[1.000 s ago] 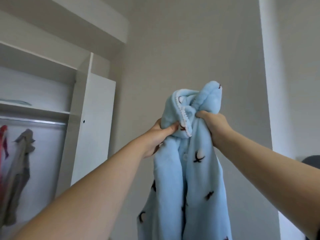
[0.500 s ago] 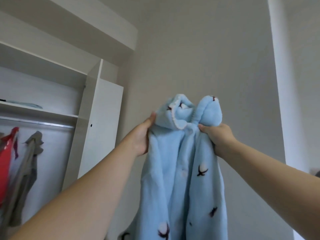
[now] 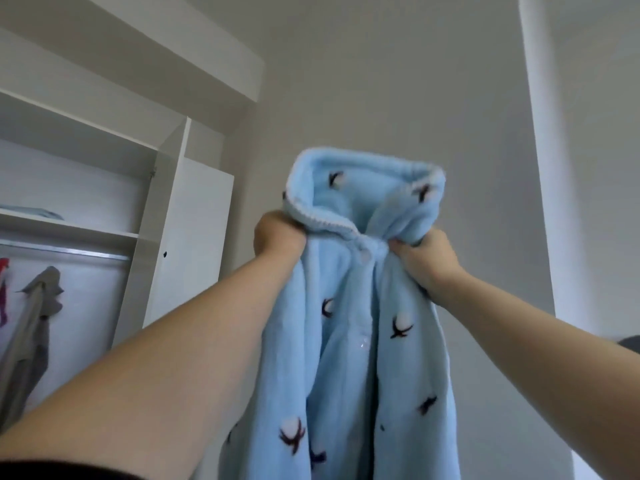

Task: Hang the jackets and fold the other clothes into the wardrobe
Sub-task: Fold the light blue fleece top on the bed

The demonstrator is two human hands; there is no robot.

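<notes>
Both fists clenched on this blue fleece jacket (image 3: 349,341); left hand (image 3: 278,237) and right hand (image 3: 420,258) bunch it under the collar. Soft, floppy, probably light; best grabbed at the shoulders.

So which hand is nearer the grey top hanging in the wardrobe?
Left. The left hand grips the blue robe's collar on the side toward the grey top; the right hand grips the collar's far side, farther away.

Single head view, tilted upward, close behind raised forearms, facing wall
</notes>
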